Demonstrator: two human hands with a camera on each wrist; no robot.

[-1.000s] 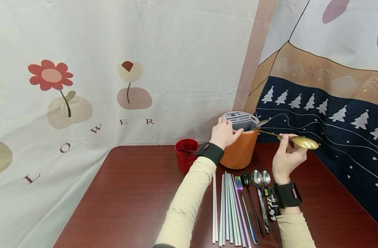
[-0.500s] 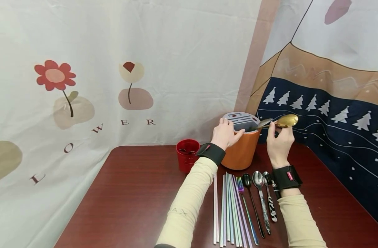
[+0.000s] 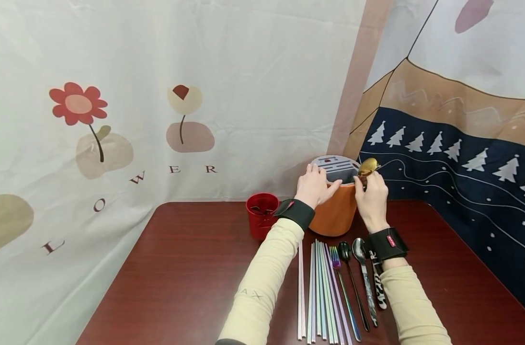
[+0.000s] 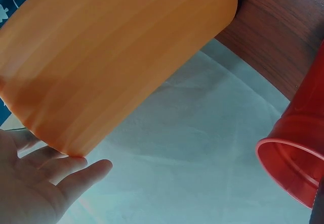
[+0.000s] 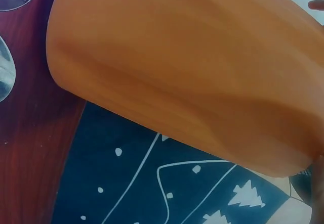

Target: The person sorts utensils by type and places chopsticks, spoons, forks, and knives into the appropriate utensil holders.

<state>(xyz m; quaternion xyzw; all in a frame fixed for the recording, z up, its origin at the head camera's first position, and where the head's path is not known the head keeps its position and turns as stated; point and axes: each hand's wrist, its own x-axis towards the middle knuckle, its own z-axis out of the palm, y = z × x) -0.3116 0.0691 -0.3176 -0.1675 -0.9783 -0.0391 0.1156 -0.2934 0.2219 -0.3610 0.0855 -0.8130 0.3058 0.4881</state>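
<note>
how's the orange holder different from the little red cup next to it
The orange holder is taller and wider than the red cup. The holder has a grey slotted insert on top, while the cup has an open mouth. The left hand rests on the holder's rim and the right hand holds a gold spoon at its top; neither hand touches the cup. Both stand upright on the wooden table, near its back edge.
</note>
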